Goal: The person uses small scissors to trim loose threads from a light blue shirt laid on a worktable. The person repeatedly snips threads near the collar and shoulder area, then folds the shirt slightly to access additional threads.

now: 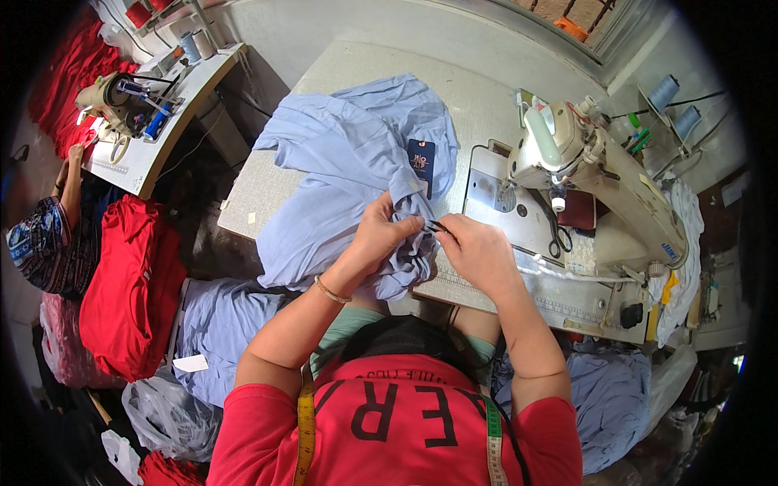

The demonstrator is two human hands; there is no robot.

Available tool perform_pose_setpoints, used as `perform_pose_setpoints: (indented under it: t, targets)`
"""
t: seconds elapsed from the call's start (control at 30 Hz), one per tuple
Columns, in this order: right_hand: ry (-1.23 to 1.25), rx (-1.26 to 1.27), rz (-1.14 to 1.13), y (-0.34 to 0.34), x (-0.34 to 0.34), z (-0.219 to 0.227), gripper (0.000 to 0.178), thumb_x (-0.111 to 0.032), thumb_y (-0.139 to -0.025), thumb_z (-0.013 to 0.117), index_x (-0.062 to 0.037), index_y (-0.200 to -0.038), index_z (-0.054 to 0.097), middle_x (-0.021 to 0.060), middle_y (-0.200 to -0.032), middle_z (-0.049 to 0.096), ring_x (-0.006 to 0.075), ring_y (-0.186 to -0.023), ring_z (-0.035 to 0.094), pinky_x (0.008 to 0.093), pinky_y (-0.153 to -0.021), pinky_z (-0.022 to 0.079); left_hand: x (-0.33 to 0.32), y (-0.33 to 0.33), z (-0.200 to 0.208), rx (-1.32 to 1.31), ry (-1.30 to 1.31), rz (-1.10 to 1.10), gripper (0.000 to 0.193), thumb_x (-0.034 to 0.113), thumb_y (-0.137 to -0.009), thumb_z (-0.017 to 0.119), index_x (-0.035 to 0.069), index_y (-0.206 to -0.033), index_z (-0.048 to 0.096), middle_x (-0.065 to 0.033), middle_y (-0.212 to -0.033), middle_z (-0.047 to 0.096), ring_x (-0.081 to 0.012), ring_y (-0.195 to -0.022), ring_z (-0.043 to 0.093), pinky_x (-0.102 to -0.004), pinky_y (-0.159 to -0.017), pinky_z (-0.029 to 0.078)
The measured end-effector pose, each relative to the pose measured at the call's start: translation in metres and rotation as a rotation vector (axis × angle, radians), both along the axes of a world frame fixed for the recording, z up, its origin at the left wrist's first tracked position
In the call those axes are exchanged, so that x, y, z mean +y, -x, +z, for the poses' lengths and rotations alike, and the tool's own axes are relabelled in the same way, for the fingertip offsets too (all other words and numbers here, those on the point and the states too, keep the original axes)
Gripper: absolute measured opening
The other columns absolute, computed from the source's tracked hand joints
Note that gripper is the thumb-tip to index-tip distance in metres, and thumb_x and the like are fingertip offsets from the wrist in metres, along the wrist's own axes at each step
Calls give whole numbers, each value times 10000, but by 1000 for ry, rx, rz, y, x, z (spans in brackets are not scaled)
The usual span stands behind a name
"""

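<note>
A light blue garment (340,162) lies bunched over the sewing table, its lower folds hanging at the front edge near my lap. My left hand (383,233) pinches a gathered part of it between thumb and fingers. Close beside that, my right hand (480,253) is closed on a small dark pointed tool (438,228), perhaps thread snips; its exact kind is too small to tell. The tool's tip meets the cloth by my left thumb. A dark blue hang tag (421,164) rests on the garment just beyond my hands.
To the right stands a sewing machine (600,174), with black-handled scissors (557,239) by its bed and blue thread cones (664,93) behind. More blue cloth (227,324) and red cloth (130,283) are piled at left. A co-worker's arm (71,182) reaches to another machine (113,105).
</note>
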State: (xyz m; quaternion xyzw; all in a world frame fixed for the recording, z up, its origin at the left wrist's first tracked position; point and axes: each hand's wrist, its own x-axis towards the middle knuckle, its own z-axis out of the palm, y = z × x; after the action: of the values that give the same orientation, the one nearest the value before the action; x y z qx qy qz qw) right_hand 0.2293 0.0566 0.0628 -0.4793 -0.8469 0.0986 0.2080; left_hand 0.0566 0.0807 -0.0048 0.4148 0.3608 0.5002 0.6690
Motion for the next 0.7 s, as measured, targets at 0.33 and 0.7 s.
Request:
perform_pose_setpoints:
  t: [0.33, 0.7]
  targets:
    - [352, 466, 7, -11, 13, -31, 179, -113, -790, 672, 15, -896, 606, 128, -680, 593, 146, -574, 517, 277, -555, 433, 1, 3, 2, -155, 22, -57, 329, -6, -788, 648, -11, -1101, 544, -51, -934, 627, -110, -802, 596, -250, -735, 493]
    - [-326, 29, 110, -6, 13, -44, 136, -176, -814, 614, -74, -841, 528, 87, -675, 566, 261, -545, 580, 349, -499, 463, 2, 2, 1, -152, 34, -49, 286, -4, -790, 651, -3, -1058, 552, -47, -912, 624, -107, -775, 599, -247, -701, 501]
